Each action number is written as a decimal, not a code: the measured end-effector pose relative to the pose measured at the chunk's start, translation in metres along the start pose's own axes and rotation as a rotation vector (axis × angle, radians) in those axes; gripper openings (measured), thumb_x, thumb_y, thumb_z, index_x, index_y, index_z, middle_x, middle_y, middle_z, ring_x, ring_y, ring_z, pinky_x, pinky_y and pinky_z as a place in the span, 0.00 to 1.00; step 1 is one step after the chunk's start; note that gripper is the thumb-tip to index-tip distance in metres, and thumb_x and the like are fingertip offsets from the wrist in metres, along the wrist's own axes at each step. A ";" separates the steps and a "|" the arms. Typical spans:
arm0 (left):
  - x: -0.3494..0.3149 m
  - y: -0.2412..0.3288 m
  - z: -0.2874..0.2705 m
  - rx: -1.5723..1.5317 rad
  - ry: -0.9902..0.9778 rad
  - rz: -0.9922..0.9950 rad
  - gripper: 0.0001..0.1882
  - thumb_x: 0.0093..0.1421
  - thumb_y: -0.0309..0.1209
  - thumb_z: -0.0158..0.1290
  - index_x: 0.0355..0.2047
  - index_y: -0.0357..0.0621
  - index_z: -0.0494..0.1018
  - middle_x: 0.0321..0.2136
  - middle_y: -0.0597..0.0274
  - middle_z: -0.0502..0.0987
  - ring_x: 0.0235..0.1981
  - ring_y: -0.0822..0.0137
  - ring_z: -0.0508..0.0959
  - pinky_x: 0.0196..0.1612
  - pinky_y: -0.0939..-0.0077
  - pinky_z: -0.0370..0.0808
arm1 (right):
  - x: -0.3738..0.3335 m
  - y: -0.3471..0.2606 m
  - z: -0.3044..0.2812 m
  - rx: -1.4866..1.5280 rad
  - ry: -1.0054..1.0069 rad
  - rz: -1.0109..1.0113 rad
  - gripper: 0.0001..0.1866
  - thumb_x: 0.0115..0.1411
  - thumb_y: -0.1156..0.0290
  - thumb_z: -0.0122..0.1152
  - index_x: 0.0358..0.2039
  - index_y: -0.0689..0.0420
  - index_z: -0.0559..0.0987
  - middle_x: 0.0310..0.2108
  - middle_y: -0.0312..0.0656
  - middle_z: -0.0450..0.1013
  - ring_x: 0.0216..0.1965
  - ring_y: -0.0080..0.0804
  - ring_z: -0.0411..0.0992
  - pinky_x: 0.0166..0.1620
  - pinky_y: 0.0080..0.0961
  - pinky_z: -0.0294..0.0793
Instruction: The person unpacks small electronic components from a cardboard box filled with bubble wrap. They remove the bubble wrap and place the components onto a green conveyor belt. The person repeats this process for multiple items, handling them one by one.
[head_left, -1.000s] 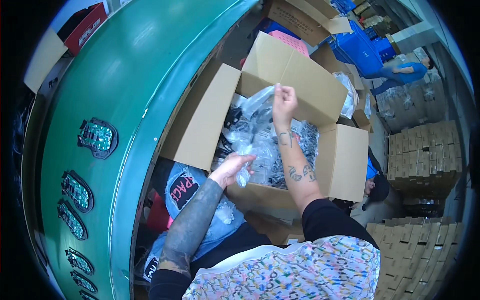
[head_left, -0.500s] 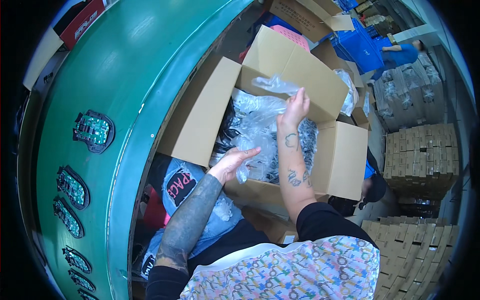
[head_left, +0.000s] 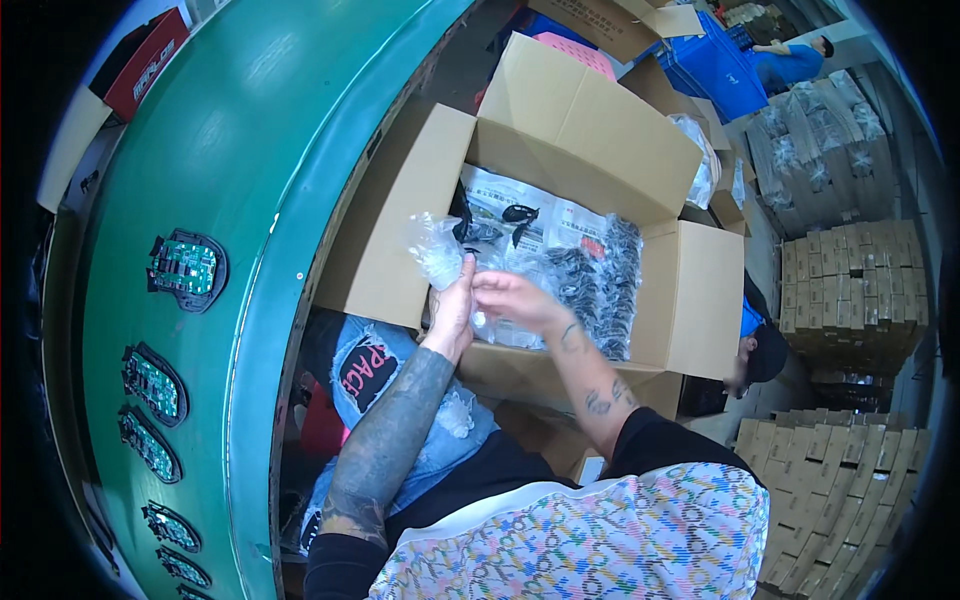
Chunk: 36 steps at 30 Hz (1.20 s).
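Note:
A crumpled clear plastic bag (head_left: 437,250) is bunched in my left hand (head_left: 452,308), whose fingers are wrapped round it with the thumb up. My right hand (head_left: 520,300) meets the left from the right side. Its fingers are bent together against the gathered plastic, their tips partly hidden. Both hands are over the near side of an open cardboard box (head_left: 590,160). Inside lie rows of dark curved parts (head_left: 600,285) in clear wrapping, beside a printed white sheet (head_left: 560,225) with a few loose black pieces (head_left: 519,214) on it.
A green-topped bench (head_left: 250,130) runs along the left, carrying several opened dark housings with green circuit boards (head_left: 190,268). Stacked cartons (head_left: 850,290) stand at the right. Blue bins (head_left: 715,70) and a person in blue (head_left: 790,66) are at the back; another person in a dark cap (head_left: 765,350) crouches beyond the box.
My right hand has come down and left to meet my left hand. The plastic spread over the box is now bunched at the left, uncovering the sheet and dark parts.

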<state>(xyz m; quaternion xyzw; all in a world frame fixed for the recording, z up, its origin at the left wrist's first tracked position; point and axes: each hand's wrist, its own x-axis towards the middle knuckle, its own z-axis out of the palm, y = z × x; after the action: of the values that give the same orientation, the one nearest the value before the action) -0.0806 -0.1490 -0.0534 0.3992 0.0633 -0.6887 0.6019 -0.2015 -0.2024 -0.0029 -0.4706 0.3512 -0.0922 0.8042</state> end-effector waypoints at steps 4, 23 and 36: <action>0.019 -0.027 0.003 0.137 0.114 0.359 0.19 0.62 0.40 0.56 0.48 0.44 0.68 0.35 0.63 0.76 0.33 0.70 0.77 0.31 0.70 0.75 | 0.040 0.003 -0.102 -0.445 0.609 0.070 0.14 0.59 0.65 0.60 0.42 0.60 0.79 0.31 0.38 0.78 0.32 0.25 0.76 0.32 0.22 0.73; -0.015 -0.008 0.013 0.241 -0.131 0.064 0.15 0.53 0.19 0.53 0.42 0.40 0.74 0.33 0.61 0.79 0.30 0.67 0.80 0.30 0.71 0.77 | 0.014 -0.045 -0.070 -0.375 0.751 -0.543 0.10 0.63 0.67 0.58 0.27 0.59 0.75 0.21 0.29 0.72 0.21 0.13 0.66 0.24 0.15 0.63; -0.028 0.016 0.015 -0.006 -0.334 -0.034 0.31 0.60 0.60 0.50 0.46 0.44 0.70 0.36 0.60 0.76 0.36 0.69 0.77 0.39 0.71 0.76 | -0.038 -0.012 0.036 -0.869 0.402 -0.421 0.09 0.50 0.69 0.63 0.30 0.59 0.76 0.23 0.43 0.73 0.25 0.38 0.74 0.32 0.30 0.73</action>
<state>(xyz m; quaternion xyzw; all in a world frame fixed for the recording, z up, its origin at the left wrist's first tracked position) -0.0746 -0.1396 -0.0196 0.2763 -0.0287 -0.7553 0.5936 -0.2040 -0.1651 0.0362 -0.7944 0.4024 -0.1859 0.4153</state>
